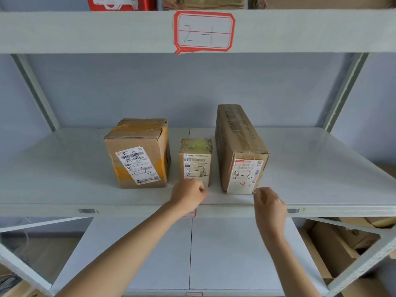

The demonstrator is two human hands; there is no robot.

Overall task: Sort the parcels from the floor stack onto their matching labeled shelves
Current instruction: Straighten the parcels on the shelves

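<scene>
- Head view looks straight into the middle shelf point(321, 168), where three parcels stand in a row, each marked 2-2 by hand on its label.
- Large box point(138, 154) sits on the left, the small box point(196, 161) in the centre, and the long box point(240, 146) on the right, its long axis running front to back into the shelf with the labelled end facing out.
- Left hand point(188, 195) hangs just in front of the small box, at its lower left corner; its fingers point(201, 189) are curled in and grip nothing, and contact with the box cannot be made out.
- Right hand point(269, 205) sits just off the long box's front lower right corner, fingers loosely curled, nothing in them.
- Both hands are at the shelf's front edge, so every parcel lies ahead of them, deeper in.
- Overhead, the upper shelf carries a red-bordered tag point(203, 32) reading 2-1, with more parcels just visible above it.
- My read: these three look placed, matching labels together, and the hands are free for the next parcel from the floor stack, which is out of view.
- Nearest pairing if anything needs squaring up: left hand to the small box, right hand to the long one.
</scene>
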